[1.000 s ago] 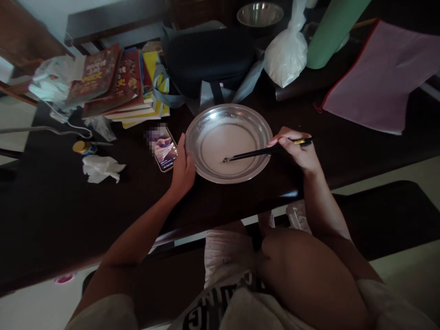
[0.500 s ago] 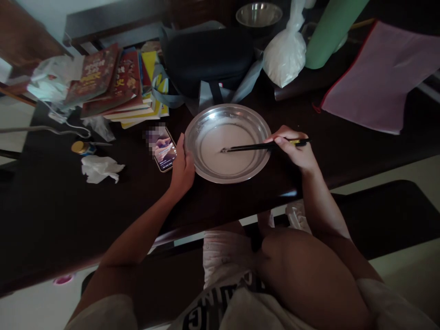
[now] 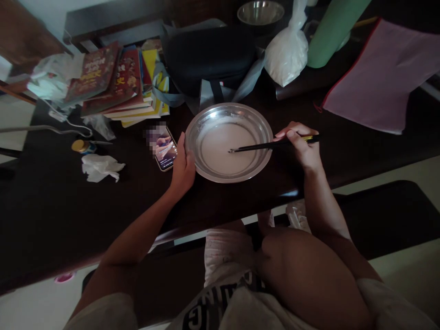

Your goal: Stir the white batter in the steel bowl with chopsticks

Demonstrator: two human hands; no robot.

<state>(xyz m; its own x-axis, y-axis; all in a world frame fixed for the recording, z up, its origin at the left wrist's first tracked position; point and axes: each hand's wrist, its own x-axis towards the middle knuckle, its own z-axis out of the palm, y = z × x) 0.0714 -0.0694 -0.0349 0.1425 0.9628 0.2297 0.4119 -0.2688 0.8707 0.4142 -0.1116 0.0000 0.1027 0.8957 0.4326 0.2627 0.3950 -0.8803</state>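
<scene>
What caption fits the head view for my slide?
Left hand steadies a metal pan of pale liquid while the right hand holds chopsticks in it.

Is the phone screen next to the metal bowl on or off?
On: the phone lies face up beside the metal bowl, its screen lit with an image.
</scene>
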